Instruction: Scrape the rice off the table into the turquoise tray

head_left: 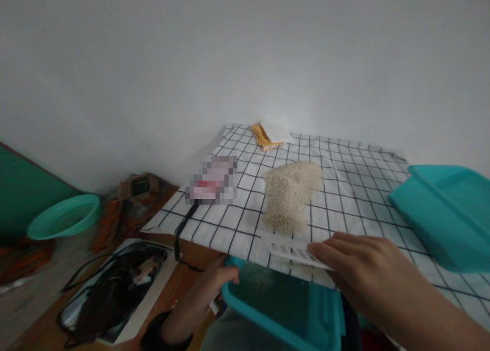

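A pile of rice (293,195) lies on the white checked tablecloth (245,182). My right hand (363,261) is closed on a flat white card (293,251) with printed lines. The card rests near the table's front edge, on the near side of the pile, and a little rice lies around it. Below that edge, a teal plastic bin (283,325) with some rice inside is held by my left hand (224,277), whose fingers wrap around its left rim. Part of the bin is hidden under the tablecloth's edge.
A teal box (451,218) stands at the table's right. A yellow-and-white packet (268,135) lies at the back, a blurred pink object (210,180) with a black strap at the left. Lower left are a black bag (111,295) and a green basin (65,218).
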`<state>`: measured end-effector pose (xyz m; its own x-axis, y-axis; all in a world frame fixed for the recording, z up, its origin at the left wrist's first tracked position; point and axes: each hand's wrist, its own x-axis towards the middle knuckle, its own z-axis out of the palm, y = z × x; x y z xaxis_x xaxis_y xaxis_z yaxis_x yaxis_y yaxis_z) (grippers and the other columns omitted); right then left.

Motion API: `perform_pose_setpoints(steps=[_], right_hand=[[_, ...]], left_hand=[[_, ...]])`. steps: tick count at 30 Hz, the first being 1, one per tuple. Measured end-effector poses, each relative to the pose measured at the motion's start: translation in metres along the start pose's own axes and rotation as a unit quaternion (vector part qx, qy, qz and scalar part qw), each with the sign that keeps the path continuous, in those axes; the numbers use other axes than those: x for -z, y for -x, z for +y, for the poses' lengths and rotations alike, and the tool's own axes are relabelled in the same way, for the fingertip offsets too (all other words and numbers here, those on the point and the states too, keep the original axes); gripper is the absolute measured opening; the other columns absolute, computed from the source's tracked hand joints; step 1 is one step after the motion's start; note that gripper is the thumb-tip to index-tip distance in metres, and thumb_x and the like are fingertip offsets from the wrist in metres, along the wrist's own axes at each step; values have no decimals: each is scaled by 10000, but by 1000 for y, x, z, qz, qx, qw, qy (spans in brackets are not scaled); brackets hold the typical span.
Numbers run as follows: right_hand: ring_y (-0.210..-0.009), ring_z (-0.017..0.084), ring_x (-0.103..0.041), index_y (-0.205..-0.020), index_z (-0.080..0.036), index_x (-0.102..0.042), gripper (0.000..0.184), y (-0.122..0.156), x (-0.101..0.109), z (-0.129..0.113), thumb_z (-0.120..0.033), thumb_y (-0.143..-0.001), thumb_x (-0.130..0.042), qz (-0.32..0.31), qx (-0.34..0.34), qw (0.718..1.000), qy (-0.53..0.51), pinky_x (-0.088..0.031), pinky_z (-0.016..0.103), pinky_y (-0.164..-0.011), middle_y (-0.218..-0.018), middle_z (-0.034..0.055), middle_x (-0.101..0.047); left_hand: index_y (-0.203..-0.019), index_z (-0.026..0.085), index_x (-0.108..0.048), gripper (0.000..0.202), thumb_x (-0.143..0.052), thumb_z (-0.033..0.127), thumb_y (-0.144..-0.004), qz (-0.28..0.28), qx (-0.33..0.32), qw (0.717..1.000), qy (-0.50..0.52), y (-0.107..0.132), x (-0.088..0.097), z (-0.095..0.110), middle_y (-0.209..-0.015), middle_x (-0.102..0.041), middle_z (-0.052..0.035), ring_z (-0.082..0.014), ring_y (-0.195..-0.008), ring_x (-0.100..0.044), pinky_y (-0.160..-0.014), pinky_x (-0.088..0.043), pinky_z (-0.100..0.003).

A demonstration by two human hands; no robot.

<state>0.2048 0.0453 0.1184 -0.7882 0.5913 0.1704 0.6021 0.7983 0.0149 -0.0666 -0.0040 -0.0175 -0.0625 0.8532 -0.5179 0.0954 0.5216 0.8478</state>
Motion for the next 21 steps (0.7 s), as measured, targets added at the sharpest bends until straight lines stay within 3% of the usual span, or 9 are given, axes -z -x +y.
perform_pose_setpoints(steps=[5,8,13,16,21], right_hand=[[-629,163,-605,-863,-210,-599,217,-7,-3,-10,-47,-751,-508,-10,13,1000,-19,-396,290,-554,-722,-5,-669],[-600,156,-601,-854,-200,-616,188,-6,1,-20,-80,-821,-474,21,37,999,-13,-394,290,-519,-704,-3,-685],[-578,145,-603,-845,-190,-651,376,-3,8,-34,-171,-971,-297,68,57,996,14,-429,289,-509,-731,6,-718],[-582,149,-620,-871,-182,-674,413,-3,11,-35,-190,-984,-276,74,70,994,28,-450,280,-506,-744,17,-729],[-622,167,-675,-910,-192,-700,450,2,17,-22,-179,-988,-258,68,54,996,18,-516,278,-512,-782,21,-749]], left_hand=[[-678,232,-618,116,-584,335,-637,0,13,999,39,29,3,44,-608,-563,6,-189,-615,-547,-557,-420,-269],[-612,234,-593,83,-611,311,-585,-3,-1,999,45,36,0,54,-579,-546,6,-212,-661,-573,-567,-432,-274],[-611,218,-598,59,-607,276,-609,-12,-46,998,30,29,-1,46,-640,-597,-12,-218,-731,-586,-617,-448,-273],[-572,222,-568,95,-611,293,-618,-31,-34,998,29,25,-1,41,-605,-595,-9,-216,-697,-579,-594,-438,-275],[-657,217,-599,82,-578,296,-649,-37,-17,999,17,19,-1,26,-657,-614,2,-189,-673,-576,-598,-434,-262]])
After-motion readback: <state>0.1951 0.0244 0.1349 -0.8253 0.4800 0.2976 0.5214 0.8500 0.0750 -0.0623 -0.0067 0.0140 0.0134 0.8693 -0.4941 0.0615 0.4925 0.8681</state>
